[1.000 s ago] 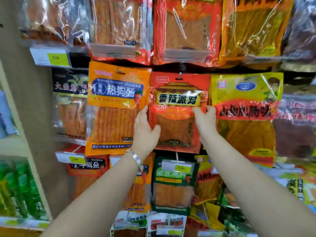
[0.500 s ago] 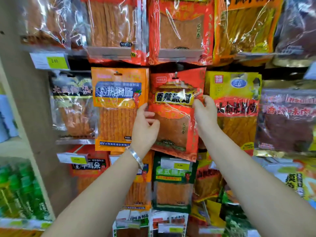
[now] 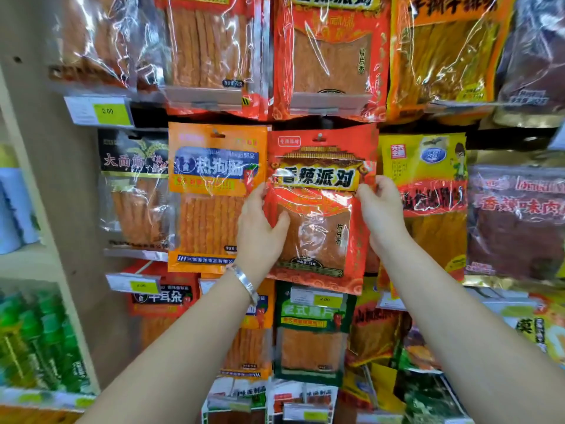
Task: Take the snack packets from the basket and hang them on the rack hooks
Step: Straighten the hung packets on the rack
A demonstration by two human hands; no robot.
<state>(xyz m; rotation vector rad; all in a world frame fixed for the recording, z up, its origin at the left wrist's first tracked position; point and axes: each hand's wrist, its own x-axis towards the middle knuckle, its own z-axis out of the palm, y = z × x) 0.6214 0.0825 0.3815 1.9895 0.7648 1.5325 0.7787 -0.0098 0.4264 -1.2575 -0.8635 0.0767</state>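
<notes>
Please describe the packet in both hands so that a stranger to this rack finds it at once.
On the rack of hanging snacks, look at the middle row, between the orange packet and the yellow packet. The red packet there bears a yellow banner under a drawn roof, and only it has the left hand and right hand gripping its sides.

The red packet [image 3: 318, 209] hung square 1.0 s ago and was skewed at 0.5 s; now it is nearer level, its lower edge sloping down to the right and overlapping the top of the green packet [image 3: 308, 350] below. Left hand [image 3: 260, 237]: thumb, earlier splayed, now lies on the packet's front; right hand [image 3: 382, 218]: fingers now curled, pinching the right edge.
</notes>
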